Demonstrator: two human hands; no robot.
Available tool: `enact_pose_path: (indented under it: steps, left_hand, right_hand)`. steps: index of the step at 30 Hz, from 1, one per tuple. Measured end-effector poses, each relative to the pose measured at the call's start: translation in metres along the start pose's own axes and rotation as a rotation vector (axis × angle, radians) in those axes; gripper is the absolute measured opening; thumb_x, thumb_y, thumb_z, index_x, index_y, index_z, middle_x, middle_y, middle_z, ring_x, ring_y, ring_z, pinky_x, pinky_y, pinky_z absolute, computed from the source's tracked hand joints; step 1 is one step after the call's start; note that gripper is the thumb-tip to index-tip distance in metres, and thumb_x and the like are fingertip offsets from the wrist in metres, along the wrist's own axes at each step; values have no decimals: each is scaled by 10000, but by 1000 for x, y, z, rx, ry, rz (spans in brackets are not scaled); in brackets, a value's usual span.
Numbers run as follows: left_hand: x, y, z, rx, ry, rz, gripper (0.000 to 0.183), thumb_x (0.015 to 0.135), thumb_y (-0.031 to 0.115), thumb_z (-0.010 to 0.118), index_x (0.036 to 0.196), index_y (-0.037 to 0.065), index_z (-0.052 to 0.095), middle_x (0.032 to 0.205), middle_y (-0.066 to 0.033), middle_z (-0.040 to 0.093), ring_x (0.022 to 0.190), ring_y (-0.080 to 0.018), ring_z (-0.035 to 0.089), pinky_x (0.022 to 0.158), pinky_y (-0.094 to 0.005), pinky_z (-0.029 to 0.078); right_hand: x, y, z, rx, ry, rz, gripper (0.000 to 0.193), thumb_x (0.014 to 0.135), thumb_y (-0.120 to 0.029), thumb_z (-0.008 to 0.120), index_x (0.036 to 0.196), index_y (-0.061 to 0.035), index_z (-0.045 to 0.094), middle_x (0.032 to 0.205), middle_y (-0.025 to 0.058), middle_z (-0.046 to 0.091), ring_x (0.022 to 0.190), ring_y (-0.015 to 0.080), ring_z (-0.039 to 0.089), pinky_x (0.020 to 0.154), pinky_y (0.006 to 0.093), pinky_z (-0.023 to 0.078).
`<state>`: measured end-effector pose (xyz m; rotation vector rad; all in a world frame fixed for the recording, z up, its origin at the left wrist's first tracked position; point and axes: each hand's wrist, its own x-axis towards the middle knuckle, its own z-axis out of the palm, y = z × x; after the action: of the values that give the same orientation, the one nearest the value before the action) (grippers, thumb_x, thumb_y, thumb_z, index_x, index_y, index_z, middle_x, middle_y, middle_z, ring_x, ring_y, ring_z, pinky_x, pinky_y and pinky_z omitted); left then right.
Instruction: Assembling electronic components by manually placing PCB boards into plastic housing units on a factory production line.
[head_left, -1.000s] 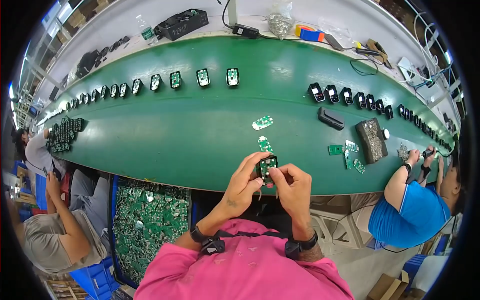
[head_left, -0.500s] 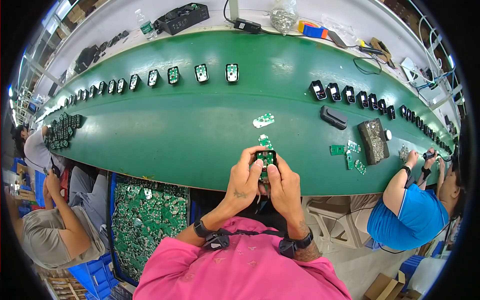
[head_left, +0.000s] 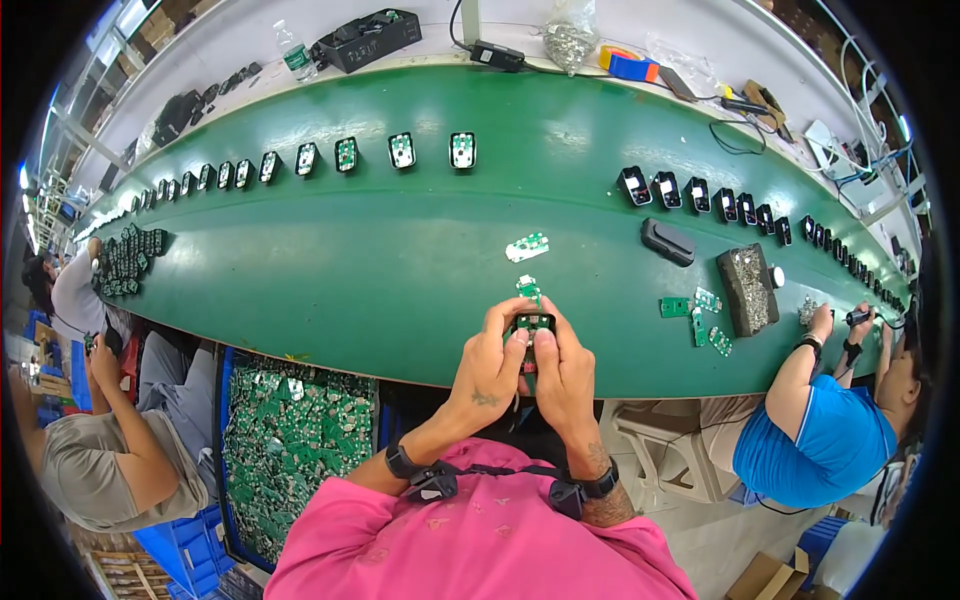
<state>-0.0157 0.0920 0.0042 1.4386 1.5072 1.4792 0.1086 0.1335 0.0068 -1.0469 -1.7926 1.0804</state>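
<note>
Between my two hands, near the front edge of the green bench, is a small black plastic housing [head_left: 534, 321] with a green circuit board in it. My left hand [head_left: 490, 358] grips its left side, thumb pressed on the board. From the right, my right hand [head_left: 562, 365] holds it the same way, its thumb beside the other. The thumbs hide much of the board. Just beyond my fingertips lies a loose circuit board [head_left: 528, 288], and farther off a whiter circuit board [head_left: 527, 247].
Black housings with boards [head_left: 346, 154] form a row at the back left; more black housings [head_left: 697, 194] line the right. A dark foam block [head_left: 748, 290] stands near several loose boards. A bin of circuit boards [head_left: 300, 440] is below left. Co-workers sit on both sides.
Both hands have drawn slightly nearer to me with the housing, which now tips so less of its board shows. The thumbs still press on it.
</note>
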Motion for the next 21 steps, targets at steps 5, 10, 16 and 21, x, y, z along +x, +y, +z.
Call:
enact_pose_path:
  steps: [5, 10, 16, 21]
  left_hand:
    - [-4, 19, -1, -7, -17, -122, 367, 997, 138, 453, 1328, -13, 503, 1114, -251, 648, 984, -389, 659, 859, -417, 512]
    - [21, -6, 9, 94, 70, 3, 295, 992, 138, 466, 1236, -1, 554, 824, -170, 656, 548, -246, 645, 526, -352, 512]
    - [157, -63, 6, -1, -24, -73, 312, 996, 169, 442, 1256, 25, 539, 809, -99, 643, 465, -167, 610, 434, -310, 488]
    - [258, -118, 3, 99, 53, -240, 307, 992, 150, 449, 1269, 42, 526, 814, -144, 669, 499, -219, 655, 465, -344, 523]
  right_hand:
    - [-5, -1, 2, 43, 80, -60, 380, 974, -127, 536, 1328, 9, 554, 903, 187, 691, 706, 258, 695, 647, 362, 540]
    - [21, 18, 11, 65, 151, -52, 342, 982, -159, 527, 1268, 8, 612, 806, 151, 675, 655, 183, 646, 606, 326, 515]
    - [101, 53, -20, -198, 274, 75, 418, 940, -236, 632, 1236, 58, 613, 657, 122, 647, 604, 155, 609, 578, 329, 491]
    - [172, 88, -76, -505, 455, 87, 488, 819, -258, 756, 1142, 86, 631, 814, 210, 705, 794, 356, 701, 757, 422, 532]
